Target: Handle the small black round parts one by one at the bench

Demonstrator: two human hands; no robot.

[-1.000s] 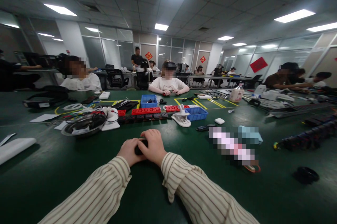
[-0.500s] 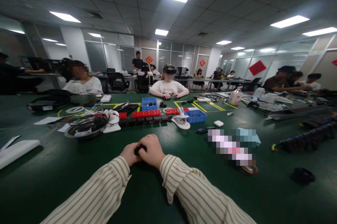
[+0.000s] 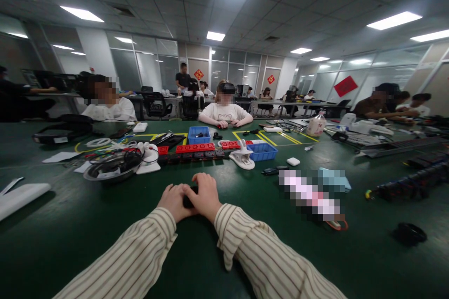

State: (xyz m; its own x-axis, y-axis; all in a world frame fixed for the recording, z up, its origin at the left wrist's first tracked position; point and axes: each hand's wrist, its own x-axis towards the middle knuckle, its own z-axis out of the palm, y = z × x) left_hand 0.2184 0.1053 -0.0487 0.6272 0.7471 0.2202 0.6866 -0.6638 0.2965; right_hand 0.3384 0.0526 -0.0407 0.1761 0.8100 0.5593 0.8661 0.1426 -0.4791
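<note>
My left hand (image 3: 174,201) and my right hand (image 3: 206,195) meet at the middle of the green table (image 3: 133,224). Between them sits a small black object (image 3: 188,201), mostly covered by fingers, so its kind is hidden. The left hand curls around its near and left side. From the right, my other thumb lies over it with the fingers bent on its far side. Beyond the hands is a row of red and black modular blocks (image 3: 195,150), with a white clip-shaped stand (image 3: 242,157) at its right part.
Two blue bins (image 3: 261,153) stand past the blocks. On the left are a metal bowl (image 3: 112,175) of cables and a white slab (image 3: 24,200). To the right lie a white case (image 3: 293,162), a light blue cloth-like item (image 3: 335,179) and a black ring-like object (image 3: 409,233). People sit across the table.
The camera view has tilted slightly. The fingers of my left hand show more now, and my right hand has shifted its hold a little on the black object.
</note>
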